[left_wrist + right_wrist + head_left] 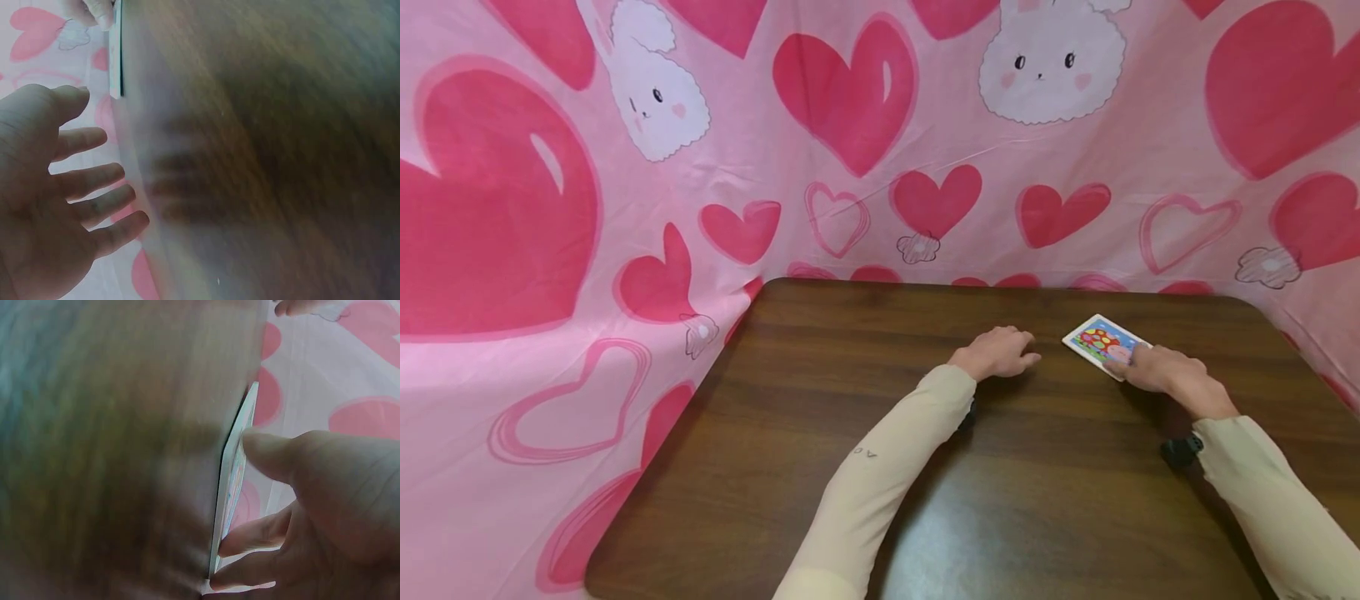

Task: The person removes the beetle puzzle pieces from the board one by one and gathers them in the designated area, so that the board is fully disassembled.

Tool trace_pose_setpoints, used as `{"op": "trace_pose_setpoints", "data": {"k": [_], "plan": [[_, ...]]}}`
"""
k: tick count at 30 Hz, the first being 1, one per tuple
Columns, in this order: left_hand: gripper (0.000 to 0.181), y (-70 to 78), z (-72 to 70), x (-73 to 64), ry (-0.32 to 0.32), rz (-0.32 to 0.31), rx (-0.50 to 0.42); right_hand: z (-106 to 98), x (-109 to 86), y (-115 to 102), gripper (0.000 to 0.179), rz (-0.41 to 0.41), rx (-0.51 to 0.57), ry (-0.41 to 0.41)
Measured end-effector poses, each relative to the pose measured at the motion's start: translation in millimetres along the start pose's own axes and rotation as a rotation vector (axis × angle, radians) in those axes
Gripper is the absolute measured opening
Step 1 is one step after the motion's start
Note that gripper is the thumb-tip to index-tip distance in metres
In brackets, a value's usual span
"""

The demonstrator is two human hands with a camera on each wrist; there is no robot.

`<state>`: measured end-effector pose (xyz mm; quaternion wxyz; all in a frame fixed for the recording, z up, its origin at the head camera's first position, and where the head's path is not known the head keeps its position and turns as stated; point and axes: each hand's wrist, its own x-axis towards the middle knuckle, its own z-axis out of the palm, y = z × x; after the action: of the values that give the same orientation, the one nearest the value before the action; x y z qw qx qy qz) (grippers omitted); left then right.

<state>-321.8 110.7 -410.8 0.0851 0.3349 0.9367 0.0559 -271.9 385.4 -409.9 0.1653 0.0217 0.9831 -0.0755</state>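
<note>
A flat picture board (1093,337) with a white border and a colourful picture in red, yellow, blue and green lies on the table's right half. My right hand (1165,375) grips its right end, the thumb on the near side and fingertips at the far edge. In the right wrist view the board (232,472) shows nearly edge-on, with the thumb (269,453) touching it. Left of the board, apart from it, my left hand (997,352) hovers over the table with nothing in it. Its fingers (94,179) are spread and fairly straight in the left wrist view.
The brown wood-grain table (820,417) has rounded corners. A pink cloth (850,217) printed with hearts and rabbits hangs behind it and along its sides. A dark band (1182,450) sits on the right wrist, below the sleeve.
</note>
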Motion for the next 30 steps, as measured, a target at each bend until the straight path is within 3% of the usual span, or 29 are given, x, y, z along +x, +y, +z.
{"op": "trace_pose_setpoints", "data": {"k": [15, 30], "plan": [[0.045, 24.5, 2.0, 15.8, -0.044, -0.067, 0.017, -4.3, -7.7, -3.1, 0.076, -0.077, 0.023, -0.025], [0.052, 29.7, 6.8, 20.9, -0.082, -0.096, 0.043, -3.1, -15.0, -6.8, 0.068, -0.146, 0.009, -0.037]]}}
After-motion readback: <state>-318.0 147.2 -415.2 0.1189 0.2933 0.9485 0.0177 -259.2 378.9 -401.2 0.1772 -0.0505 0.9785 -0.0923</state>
